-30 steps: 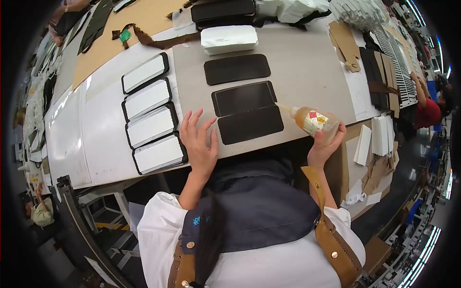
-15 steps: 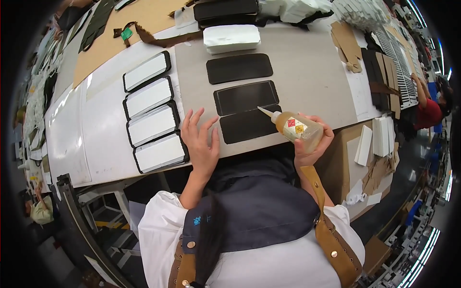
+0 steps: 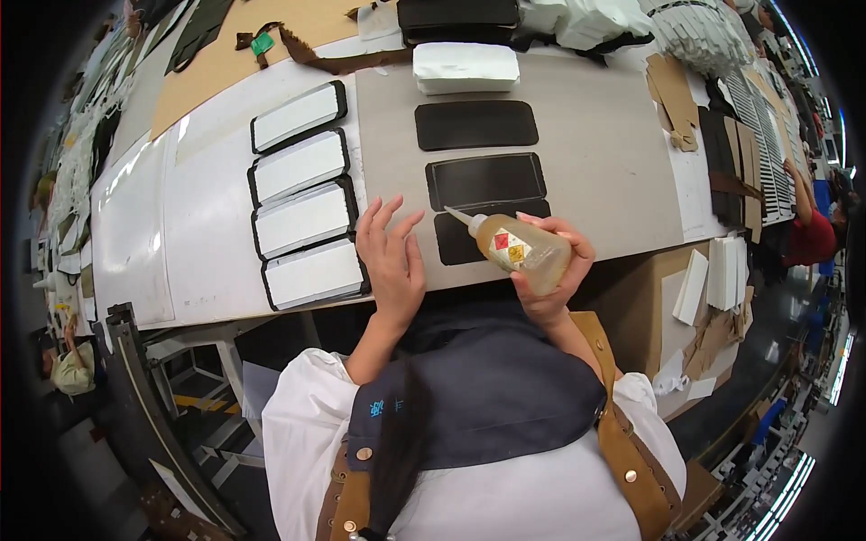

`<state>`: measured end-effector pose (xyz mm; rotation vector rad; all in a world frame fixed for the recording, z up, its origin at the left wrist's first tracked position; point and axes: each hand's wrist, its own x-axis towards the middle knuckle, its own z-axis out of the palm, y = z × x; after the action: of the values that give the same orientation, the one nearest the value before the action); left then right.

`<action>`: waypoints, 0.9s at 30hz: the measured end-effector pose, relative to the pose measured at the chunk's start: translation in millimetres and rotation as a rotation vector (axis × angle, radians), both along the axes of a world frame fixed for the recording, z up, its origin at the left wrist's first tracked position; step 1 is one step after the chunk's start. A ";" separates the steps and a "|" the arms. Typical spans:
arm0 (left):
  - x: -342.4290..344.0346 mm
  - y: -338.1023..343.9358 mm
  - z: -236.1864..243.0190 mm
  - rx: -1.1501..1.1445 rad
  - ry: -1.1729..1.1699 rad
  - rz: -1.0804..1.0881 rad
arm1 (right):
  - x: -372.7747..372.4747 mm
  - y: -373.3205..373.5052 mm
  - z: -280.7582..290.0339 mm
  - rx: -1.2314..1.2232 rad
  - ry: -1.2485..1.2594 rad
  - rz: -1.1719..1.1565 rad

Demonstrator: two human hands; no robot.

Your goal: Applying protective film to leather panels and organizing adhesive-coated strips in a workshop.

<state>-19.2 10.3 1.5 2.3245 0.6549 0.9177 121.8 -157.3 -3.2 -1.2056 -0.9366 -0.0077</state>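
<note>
My right hand (image 3: 574, 263) is wrapped round a clear squeeze bottle (image 3: 534, 252) of amber liquid, tilted with its thin nozzle pointing left. The nozzle tip lies close to the lower left corner of a black rounded panel (image 3: 487, 180). Pale lines run along that panel's edges. Partly under the bottle lies a nearer black panel (image 3: 458, 242), and another black panel (image 3: 476, 124) is farther away. My left hand (image 3: 393, 261) hovers left of the nearer panel, fingers spread and holding nothing.
Several black panels topped with white pieces (image 3: 302, 221) overlap in a column at the left. A white stack (image 3: 466, 68) stands behind the black panels. Brown paper scraps (image 3: 672, 95) lie at the right. A co-worker in red (image 3: 810, 234) is at the far right.
The bottle's nozzle has travelled left along the near edge of the middle black panel, in my right hand. My left hand stays open. The whole view has shifted slightly.
</note>
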 end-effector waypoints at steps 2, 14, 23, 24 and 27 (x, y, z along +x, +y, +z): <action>0.8 0.0 -0.1 0.002 -0.007 -0.003 | -2.4 4.9 -0.3 0.005 -0.019 0.027; 0.9 1.7 -2.3 0.000 -0.069 -0.021 | 52.4 -79.6 27.4 0.030 0.530 -0.477; 1.7 0.1 -1.3 0.019 -0.044 -0.036 | 39.9 -96.4 9.0 -0.203 0.149 -0.630; 1.6 -0.3 -0.8 0.021 -0.042 -0.036 | 38.3 -93.8 10.4 -0.202 0.151 -0.630; 1.6 -0.9 0.0 0.008 -0.029 -0.037 | 34.0 -86.4 15.8 -0.200 0.138 -0.575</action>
<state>-17.6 9.4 1.5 2.3184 0.5952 0.9371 155.8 -243.7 12.6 -1.6071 -0.4537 -0.2920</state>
